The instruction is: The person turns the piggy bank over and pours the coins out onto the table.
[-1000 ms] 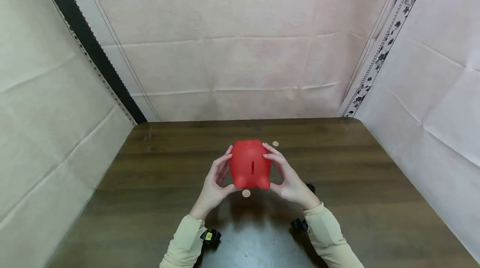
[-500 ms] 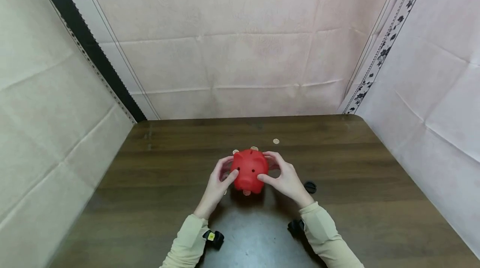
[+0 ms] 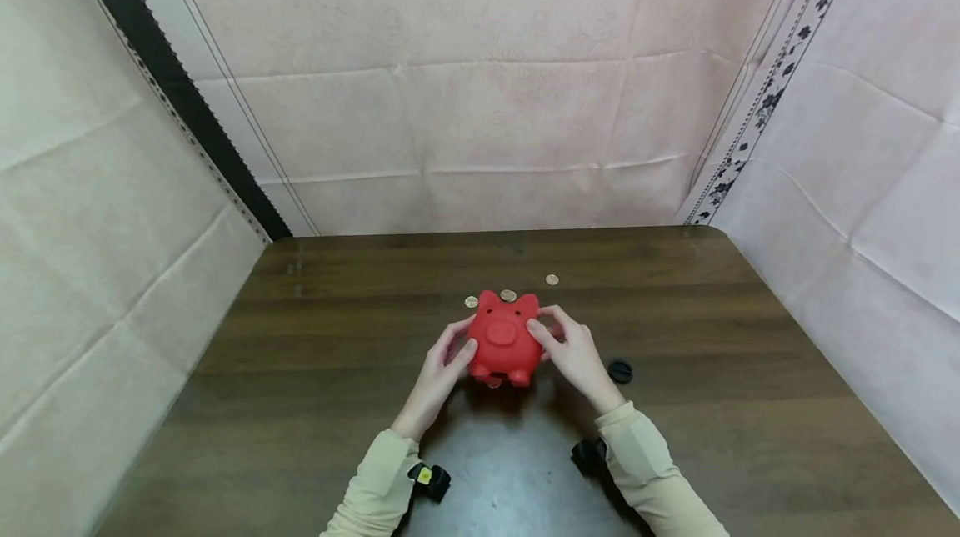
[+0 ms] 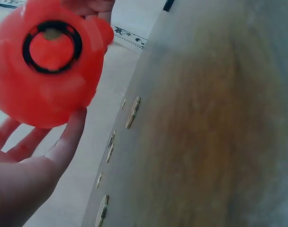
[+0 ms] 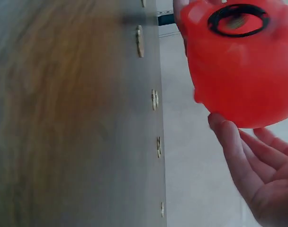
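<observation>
A red piggy bank (image 3: 501, 337) is held up off the table between both hands, its snout and eyes turned toward the head view. My left hand (image 3: 437, 374) grips one side with the thumb at the front, and my right hand (image 3: 579, 360) grips the other. On its underside, a black ring (image 4: 24, 49) surrounds a round opening. Something coin-like (image 5: 236, 21) shows dimly inside that opening. Just behind the bank lie two coins (image 3: 508, 295), and another coin (image 3: 494, 384) is mostly hidden beneath it.
A round black cap (image 3: 620, 371) lies on the brown wooden table (image 3: 360, 295), to the right of my right hand. One more coin (image 3: 552, 279) lies farther back. Pale cloth hangings (image 3: 480, 120) stand around the back and both sides.
The piggy bank has tipped so its face, rather than its slotted top, points toward the head view. Coins behind it have come into sight. Both hands keep hold, their thumbs now on its front.
</observation>
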Motion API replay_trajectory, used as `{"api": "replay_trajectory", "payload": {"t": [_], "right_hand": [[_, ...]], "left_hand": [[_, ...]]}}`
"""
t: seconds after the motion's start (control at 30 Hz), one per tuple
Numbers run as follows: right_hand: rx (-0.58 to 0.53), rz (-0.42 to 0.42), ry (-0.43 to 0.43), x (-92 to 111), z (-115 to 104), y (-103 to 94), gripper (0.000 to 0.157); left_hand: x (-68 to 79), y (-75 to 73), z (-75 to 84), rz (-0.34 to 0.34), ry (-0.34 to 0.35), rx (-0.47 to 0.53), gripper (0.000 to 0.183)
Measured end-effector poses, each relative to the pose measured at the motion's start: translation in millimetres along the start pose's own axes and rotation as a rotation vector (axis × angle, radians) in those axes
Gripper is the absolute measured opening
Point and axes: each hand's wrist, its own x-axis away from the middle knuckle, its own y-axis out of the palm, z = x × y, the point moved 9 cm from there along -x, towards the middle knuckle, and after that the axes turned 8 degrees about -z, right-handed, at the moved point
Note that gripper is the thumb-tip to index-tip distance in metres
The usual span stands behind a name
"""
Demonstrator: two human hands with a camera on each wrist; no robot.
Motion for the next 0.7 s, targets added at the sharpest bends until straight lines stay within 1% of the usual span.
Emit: {"api": "replay_trajectory", "payload": {"t": [0.07,0.17,0.3,0.43,0.53,0.7], "right_hand": [[-0.010,-0.003,0.028,-1,3,-0.7,0.036],[-0.022,-0.024,0.043,-1,5,0.3,0.038],[-0.028,-0.044,0.028,0,4,2.3,0.039],[-0.005,-0.038,0.010,0,2,2.8,0.037],[0.025,-0.018,-0.034,1,-4,-0.3,0.036],[0.043,0.020,-0.171,4,-22,-9.4,0.037]], "left_hand": [[0.9,1.4,-1.1,-0.008,-0.015,0.016,0.044],[1.7,1.8,-3.0,-0.004,-0.032,0.024,0.043],[2.4,-0.3,-5.2,0.008,-0.051,0.009,0.042],[2.5,-2.5,-3.0,-0.009,-0.039,-0.024,0.045],[1.7,-2.0,1.6,-0.040,-0.019,-0.041,0.049],[0.5,2.7,11.0,-0.111,-0.023,-0.039,0.056]]}}
